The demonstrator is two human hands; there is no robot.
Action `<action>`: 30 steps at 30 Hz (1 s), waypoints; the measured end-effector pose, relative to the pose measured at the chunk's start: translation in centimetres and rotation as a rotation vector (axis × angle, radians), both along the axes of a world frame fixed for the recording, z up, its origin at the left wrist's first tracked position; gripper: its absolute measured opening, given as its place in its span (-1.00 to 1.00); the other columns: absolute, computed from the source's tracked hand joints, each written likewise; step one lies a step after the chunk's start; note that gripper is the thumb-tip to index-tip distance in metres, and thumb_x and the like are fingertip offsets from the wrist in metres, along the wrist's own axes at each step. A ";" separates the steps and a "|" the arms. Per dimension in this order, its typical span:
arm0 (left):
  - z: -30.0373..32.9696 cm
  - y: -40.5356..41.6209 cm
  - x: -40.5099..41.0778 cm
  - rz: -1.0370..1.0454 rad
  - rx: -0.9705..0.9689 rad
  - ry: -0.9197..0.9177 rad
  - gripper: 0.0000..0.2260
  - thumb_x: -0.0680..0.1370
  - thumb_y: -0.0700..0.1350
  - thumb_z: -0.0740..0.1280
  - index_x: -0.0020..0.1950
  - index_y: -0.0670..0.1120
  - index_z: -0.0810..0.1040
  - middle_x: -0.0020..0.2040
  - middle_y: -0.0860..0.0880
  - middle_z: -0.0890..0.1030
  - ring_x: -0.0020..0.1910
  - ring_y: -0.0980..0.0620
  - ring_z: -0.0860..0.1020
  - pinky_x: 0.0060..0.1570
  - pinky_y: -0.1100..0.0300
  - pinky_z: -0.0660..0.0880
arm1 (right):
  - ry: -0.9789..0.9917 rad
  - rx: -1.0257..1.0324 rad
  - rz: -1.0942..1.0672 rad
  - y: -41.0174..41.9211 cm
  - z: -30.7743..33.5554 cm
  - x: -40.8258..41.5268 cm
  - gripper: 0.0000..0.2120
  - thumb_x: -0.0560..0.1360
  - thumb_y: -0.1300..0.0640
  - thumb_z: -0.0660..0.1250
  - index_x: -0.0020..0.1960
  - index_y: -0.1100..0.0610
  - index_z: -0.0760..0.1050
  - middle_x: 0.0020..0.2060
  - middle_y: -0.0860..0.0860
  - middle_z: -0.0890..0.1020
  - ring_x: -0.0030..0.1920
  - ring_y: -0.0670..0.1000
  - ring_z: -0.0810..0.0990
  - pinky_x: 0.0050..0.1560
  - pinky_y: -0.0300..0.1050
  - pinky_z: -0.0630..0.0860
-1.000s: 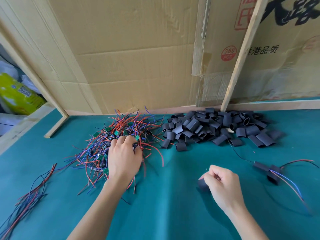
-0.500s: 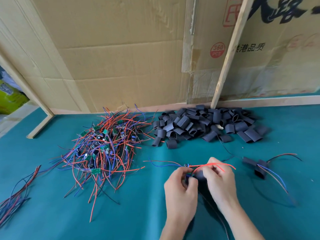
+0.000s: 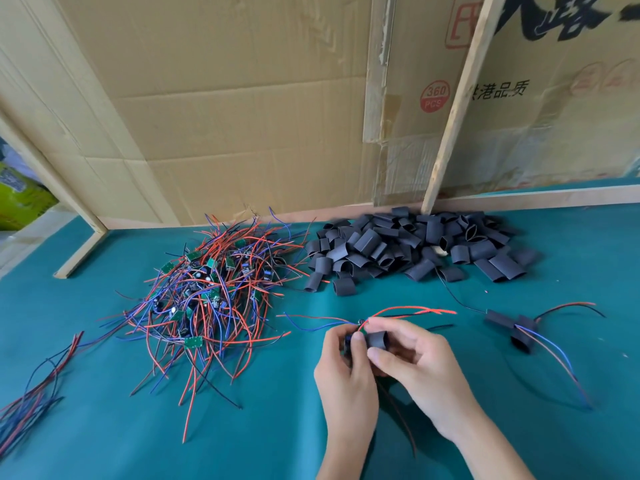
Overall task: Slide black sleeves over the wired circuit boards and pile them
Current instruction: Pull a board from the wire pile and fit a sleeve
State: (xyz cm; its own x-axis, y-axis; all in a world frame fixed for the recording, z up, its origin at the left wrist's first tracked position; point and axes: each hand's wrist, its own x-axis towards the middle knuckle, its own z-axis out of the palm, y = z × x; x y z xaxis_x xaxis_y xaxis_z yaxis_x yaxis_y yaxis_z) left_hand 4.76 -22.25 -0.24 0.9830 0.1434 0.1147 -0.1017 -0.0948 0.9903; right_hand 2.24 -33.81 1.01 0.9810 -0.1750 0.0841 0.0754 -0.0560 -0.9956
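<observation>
Head view: both hands meet on one black sleeve (image 3: 376,339) above the table (image 3: 104,427).
Right hand (image 3: 420,370) pinches the sleeve in its grip; left hand (image 3: 346,372) pinches the wired circuit board (image 3: 350,339) right against it, red and blue leads fanning out. Behind: tangled board heap (image 3: 211,292), sleeve pile (image 3: 415,247). Right: two sleeved boards (image 3: 512,327).

Small assembly workshop here: teal worktop (image 3: 104,427), flattened cardboard cartons (image 3: 242,116) walling the back, wired boards (image 3: 207,292) and sleeves (image 3: 415,247) heaped mid-frame.
</observation>
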 end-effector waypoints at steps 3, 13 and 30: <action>-0.1 0.0 0.1 0.007 -0.017 0.027 -0.82 0.67 -0.11 0.28 -0.09 0.12 0.53 -0.31 0.01 0.65 -0.46 -0.04 0.53 -0.38 0.10 0.54 | 0.002 0.029 -0.042 -0.5 0.1 0.2 -0.69 0.49 0.39 0.48 0.11 0.05 0.73 -0.02 0.06 0.77 -0.03 0.15 0.73 0.07 -0.03 0.67; 0.0 0.1 0.1 -0.005 -0.151 0.079 -0.84 0.69 -0.17 0.24 -0.10 -0.08 0.45 -0.35 0.05 0.58 -0.60 -0.05 0.45 -0.61 0.23 0.33 | -0.087 0.480 -0.557 -4.1 0.5 0.5 -0.91 0.55 0.24 0.48 -0.09 0.12 0.74 -0.23 0.07 0.73 -0.19 0.06 0.76 -0.21 -0.24 0.63; 0.3 0.1 0.1 0.081 -0.154 0.069 -0.69 0.72 -0.14 0.17 -0.20 0.13 0.41 -0.37 0.07 0.58 -0.61 -0.03 0.46 -0.57 0.16 0.38 | -0.074 0.630 -0.582 -3.1 0.6 0.7 -0.90 0.57 0.23 0.46 -0.07 0.26 0.65 -0.15 0.10 0.74 -0.03 0.13 0.77 -0.05 -0.23 0.66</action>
State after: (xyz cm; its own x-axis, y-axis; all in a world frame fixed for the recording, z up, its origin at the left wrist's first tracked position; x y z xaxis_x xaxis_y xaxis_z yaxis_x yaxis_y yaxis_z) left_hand 4.83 -22.18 0.05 0.9724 0.2327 0.0183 -0.0316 0.0537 0.9981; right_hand 2.98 -36.88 1.58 0.7167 -0.6838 -0.1370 0.2723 0.4553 -0.8477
